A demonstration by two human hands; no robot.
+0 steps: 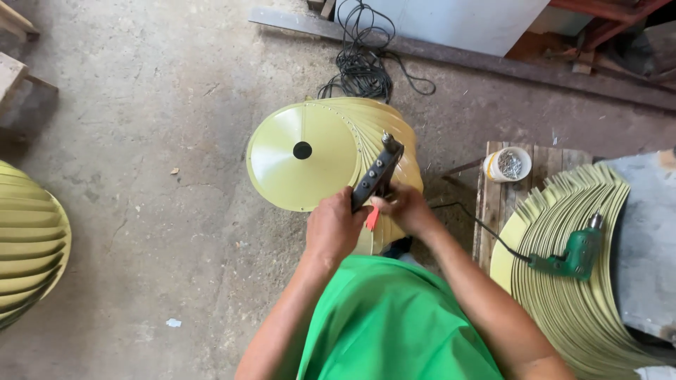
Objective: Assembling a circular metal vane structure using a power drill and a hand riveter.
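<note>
My left hand (pixel 332 229) and my right hand (pixel 405 207) both grip the handles of a dark hand riveter (pixel 377 173), its nose resting near the rim of a pale yellow-green round disc (pixel 303 172) with a black centre hole. Curved yellow-green blades (pixel 394 134) fan out under the disc's right side. A red bit of handle shows between my hands. I am wearing a green shirt.
A green electric drill (pixel 574 257) lies on a stack of curved yellow-green blades (pixel 563 295) at right. A white cup of rivets (pixel 508 164) stands on a wooden pallet (pixel 493 204). A black cable coil (pixel 362 67) lies behind. Another vaned assembly (pixel 28 246) sits at left on concrete.
</note>
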